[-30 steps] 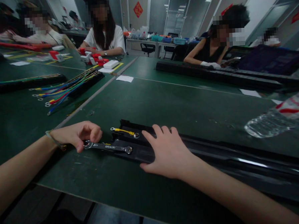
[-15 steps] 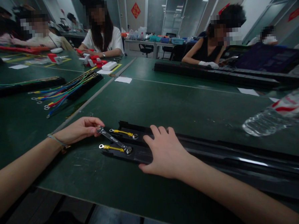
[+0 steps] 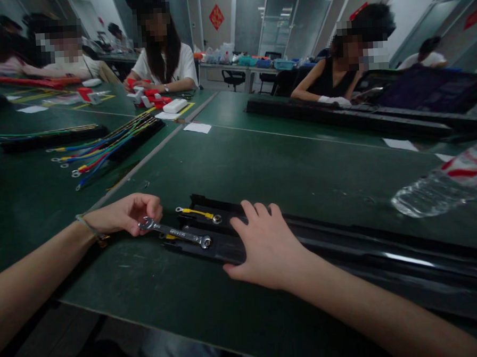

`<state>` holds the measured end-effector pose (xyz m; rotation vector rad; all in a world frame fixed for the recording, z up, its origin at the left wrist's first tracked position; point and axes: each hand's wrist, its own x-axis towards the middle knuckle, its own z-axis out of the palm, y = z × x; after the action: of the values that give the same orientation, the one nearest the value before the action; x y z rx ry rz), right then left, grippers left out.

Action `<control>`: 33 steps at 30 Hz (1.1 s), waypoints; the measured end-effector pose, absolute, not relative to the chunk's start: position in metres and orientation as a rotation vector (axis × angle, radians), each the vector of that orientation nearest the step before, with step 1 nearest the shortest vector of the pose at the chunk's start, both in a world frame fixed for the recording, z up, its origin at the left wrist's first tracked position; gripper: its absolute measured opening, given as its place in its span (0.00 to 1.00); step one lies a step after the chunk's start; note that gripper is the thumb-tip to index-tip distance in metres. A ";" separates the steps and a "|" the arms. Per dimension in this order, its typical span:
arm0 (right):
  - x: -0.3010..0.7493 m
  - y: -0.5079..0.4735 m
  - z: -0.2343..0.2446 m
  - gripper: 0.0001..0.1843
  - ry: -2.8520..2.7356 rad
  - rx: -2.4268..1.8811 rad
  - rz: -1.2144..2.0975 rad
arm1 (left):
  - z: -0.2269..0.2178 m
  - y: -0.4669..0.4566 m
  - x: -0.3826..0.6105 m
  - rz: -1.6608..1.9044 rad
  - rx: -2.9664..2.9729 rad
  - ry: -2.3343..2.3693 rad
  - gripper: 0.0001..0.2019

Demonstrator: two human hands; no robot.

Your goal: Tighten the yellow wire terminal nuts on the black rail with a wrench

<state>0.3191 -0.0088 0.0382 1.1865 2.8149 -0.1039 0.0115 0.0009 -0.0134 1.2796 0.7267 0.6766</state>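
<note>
Presently, hands [image 3: 268, 243] on wrench [image 3: 177, 234], black rails [image 3: 346, 242].

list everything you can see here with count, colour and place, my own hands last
tabletop: count unclear, green, across the view
black rails: count unclear, black, foreground centre to right
wrench: 1, silver, over the rails' left end
yellow leads: 2, yellow, rails' left end, one partly under the wrench
wire bundles: 2, multicoloured, left
bottle: 1, clear, red-and-white label, right edge
red-and-white parts: several, far left of centre
box: 1, white, beside those parts
paper sheets: several, white, scattered
black bars: count unclear, black, far right
bins: several, teal and blue, background
wall diamond: 1, red, background
co-workers: at least five, light or black tops, far side
left hand: 1, bare, at the wrench
right hand: 1, bare, on the rails
</note>
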 end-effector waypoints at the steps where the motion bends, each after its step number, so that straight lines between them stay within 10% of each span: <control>1: 0.319 -0.009 0.038 0.40 2.802 1.191 -0.110 | -0.013 0.000 0.012 0.664 1.286 0.719 0.15; 33: 0.319 -0.010 0.035 0.40 2.884 1.202 -0.076 | -0.017 0.006 0.008 0.770 1.219 0.875 0.11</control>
<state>0.3192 -0.0100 0.0349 1.2017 2.8844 -0.0763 0.0081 0.0059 -0.0173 1.2192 0.8754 0.7696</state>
